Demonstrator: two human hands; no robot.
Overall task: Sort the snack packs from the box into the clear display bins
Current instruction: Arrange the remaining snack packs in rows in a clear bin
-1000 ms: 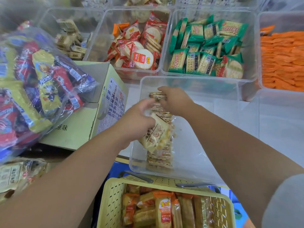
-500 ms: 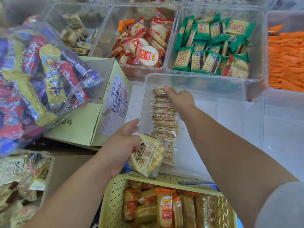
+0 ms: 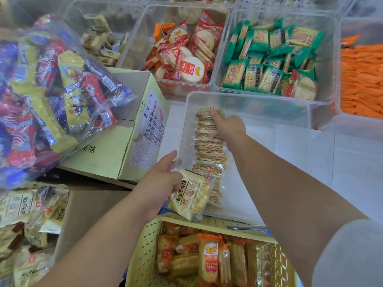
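A clear display bin (image 3: 269, 104) stands in the middle, with a row of pale yellow snack packs (image 3: 209, 150) standing on edge along its left side. My right hand (image 3: 228, 127) reaches into the bin, its fingers on the far end of that row. My left hand (image 3: 159, 183) holds one pale yellow snack pack (image 3: 190, 196) at the bin's near left corner, just outside its wall. More of these packs (image 3: 18, 206) lie in a pile at the lower left.
A green cardboard box (image 3: 116, 150) sits left of the bin under a big plastic bag of mixed snacks (image 3: 51, 94). Behind are bins of red rice crackers (image 3: 186, 56), green biscuits (image 3: 269, 63) and orange packs (image 3: 360, 79). A yellow basket (image 3: 149, 245) of orange packs stands nearest me.
My left hand has drawn back from the row toward me, taking one pack with it. My right hand has slid to the far end of the row.
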